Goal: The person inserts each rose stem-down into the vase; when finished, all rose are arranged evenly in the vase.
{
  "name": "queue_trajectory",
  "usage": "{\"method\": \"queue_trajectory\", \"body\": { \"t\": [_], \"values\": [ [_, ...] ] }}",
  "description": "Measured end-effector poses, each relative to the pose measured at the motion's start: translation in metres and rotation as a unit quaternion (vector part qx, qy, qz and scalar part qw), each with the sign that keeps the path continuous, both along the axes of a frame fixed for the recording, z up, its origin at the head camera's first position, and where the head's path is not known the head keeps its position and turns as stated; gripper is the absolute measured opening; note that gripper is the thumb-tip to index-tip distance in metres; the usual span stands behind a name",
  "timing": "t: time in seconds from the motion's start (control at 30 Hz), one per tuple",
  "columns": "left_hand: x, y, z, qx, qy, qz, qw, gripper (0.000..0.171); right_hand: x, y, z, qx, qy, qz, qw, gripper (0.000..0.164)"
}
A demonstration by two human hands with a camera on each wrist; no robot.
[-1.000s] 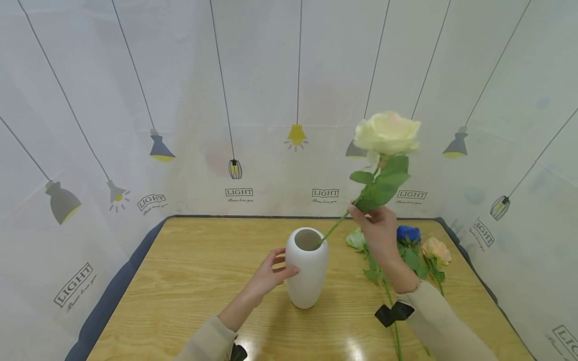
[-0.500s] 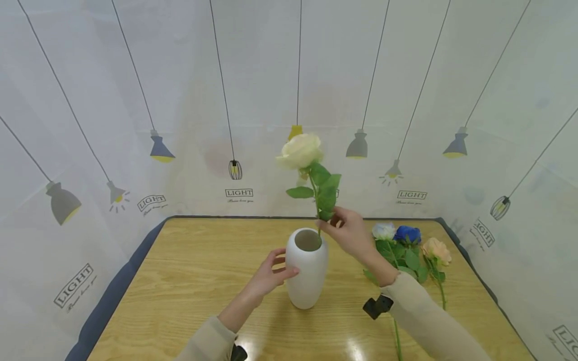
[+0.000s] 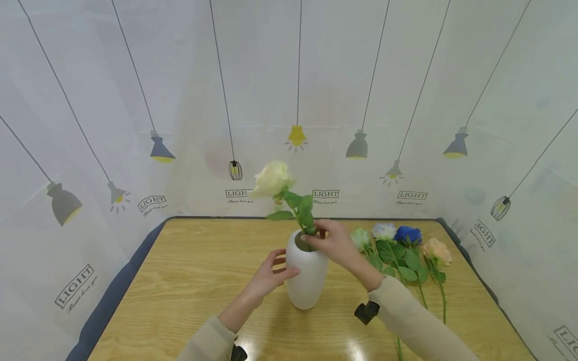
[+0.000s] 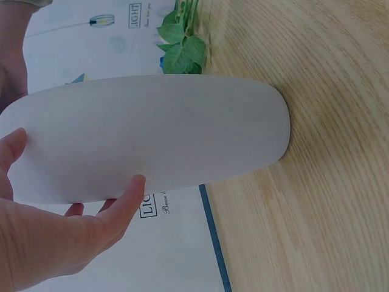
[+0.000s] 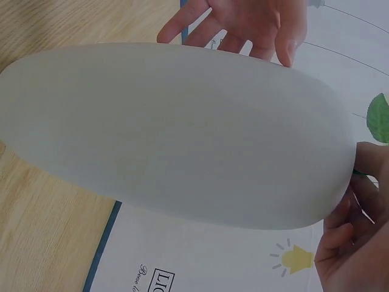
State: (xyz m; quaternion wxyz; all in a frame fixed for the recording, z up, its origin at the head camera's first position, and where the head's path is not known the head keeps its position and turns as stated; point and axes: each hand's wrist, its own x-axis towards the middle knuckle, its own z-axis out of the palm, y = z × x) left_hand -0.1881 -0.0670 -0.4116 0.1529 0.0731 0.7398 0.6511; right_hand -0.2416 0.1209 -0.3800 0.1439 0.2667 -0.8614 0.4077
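Note:
A tall white vase stands upright on the table. My left hand holds its left side, thumb across the front and fingers spread along the far side. In the left wrist view, that hand lies along the upper part of the vase. My right hand pinches the leafy stem of a cream-white rose right at the vase's mouth. The bloom leans left above the rim, and the lower stem is hidden inside. The right wrist view shows my right hand beside the rim.
Right of the vase lie several more roses: pale green, pale blue-white, deep blue and peach, stems toward me. A wooden table bears everything, with a lamp-printed sheet behind and at both sides.
My right hand has brought the white rose leftward and down, its stem sinking deeper into the vase and the bloom tipping left. My left hand has stayed on the vase.

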Motion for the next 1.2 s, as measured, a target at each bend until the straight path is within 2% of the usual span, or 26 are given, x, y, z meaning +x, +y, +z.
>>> {"method": "queue_trajectory", "body": {
  "t": [0.13, 0.23, 0.33, 0.4, 0.57, 0.73, 0.83, 1.0, 1.2],
  "values": [
    [0.0, 0.0, -0.001, -0.001, 0.001, -0.002, 1.0, 0.067, 0.002, -0.003, -0.001, 0.036, 0.005, -0.021, 0.999, 0.012],
    [0.0, -0.001, -0.001, -0.003, 0.001, -0.002, 1.0, 0.068, 0.003, -0.003, -0.001, 0.065, -0.012, -0.038, 0.997, 0.017],
    [0.0, -0.001, -0.003, -0.002, 0.0, -0.003, 1.0, 0.069, 0.004, -0.003, -0.001, 0.081, -0.024, -0.037, 0.996, 0.019],
    [-0.005, -0.001, -0.012, -0.004, 0.0, -0.002, 1.0, 0.071, 0.005, -0.002, -0.001, 0.083, -0.03, -0.032, 0.996, 0.02],
    [-0.017, -0.002, -0.035, -0.005, 0.002, -0.001, 1.0, 0.075, 0.003, 0.002, -0.001, 0.061, -0.059, -0.004, 0.996, 0.021],
    [-0.017, -0.002, -0.036, 0.0, 0.006, -0.001, 1.0, 0.072, 0.003, 0.011, 0.003, 0.034, -0.095, 0.02, 0.995, 0.02],
    [-0.016, -0.002, -0.035, 0.003, 0.01, -0.003, 0.9999, 0.072, 0.005, 0.019, 0.007, 0.021, -0.11, 0.005, 0.994, 0.023],
    [-0.017, -0.001, -0.036, 0.001, 0.007, 0.001, 1.0, 0.072, 0.005, 0.036, 0.011, -0.005, -0.104, -0.034, 0.994, 0.026],
    [-0.017, -0.001, -0.035, -0.003, 0.008, 0.002, 1.0, 0.073, 0.002, 0.064, 0.002, -0.028, -0.103, -0.072, 0.992, 0.029]
  ]
}}
